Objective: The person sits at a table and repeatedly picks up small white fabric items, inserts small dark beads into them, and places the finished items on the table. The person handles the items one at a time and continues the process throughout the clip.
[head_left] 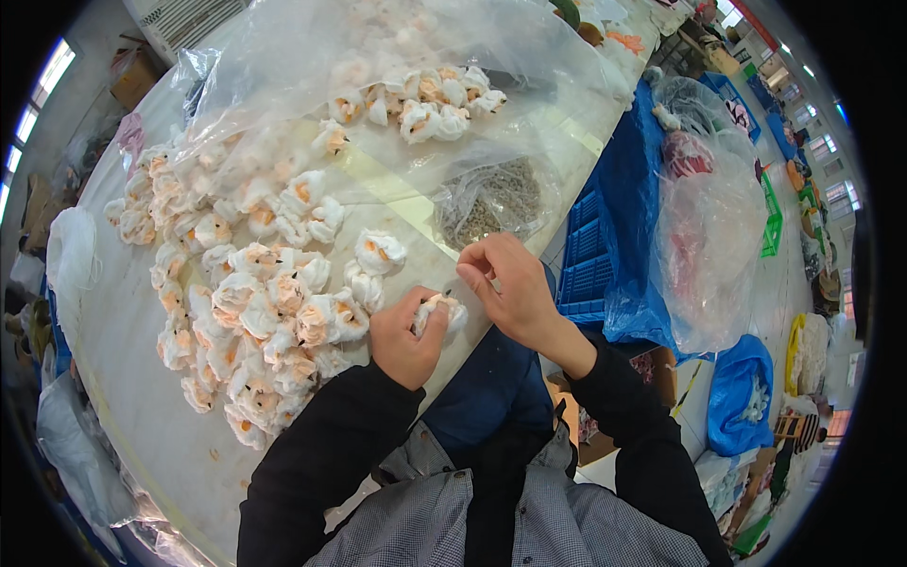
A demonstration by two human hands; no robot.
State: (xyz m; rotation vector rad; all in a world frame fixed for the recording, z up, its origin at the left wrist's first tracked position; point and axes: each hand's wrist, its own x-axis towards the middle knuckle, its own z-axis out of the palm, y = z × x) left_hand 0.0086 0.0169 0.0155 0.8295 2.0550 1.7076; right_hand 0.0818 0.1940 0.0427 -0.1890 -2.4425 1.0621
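My left hand (pixel 404 338) grips a white and orange fabric flower (pixel 444 308) at the near edge of the white table (pixel 132 397). Just to its right, my right hand (pixel 508 283) has its fingertips pinched together above the flower, on something too small to make out. A large heap of the same white and orange flowers (pixel 248 293) lies on the table to the left of my left hand. A small clear bag of grey-brown bits (pixel 493 200) sits just beyond my right hand.
More flowers (pixel 425 99) lie under a big clear plastic sheet (pixel 378 57) at the far side. To the right stand a blue crate (pixel 586 255), a clear bag of pink material (pixel 704 246) and a blue bag (pixel 742 392) on the floor.
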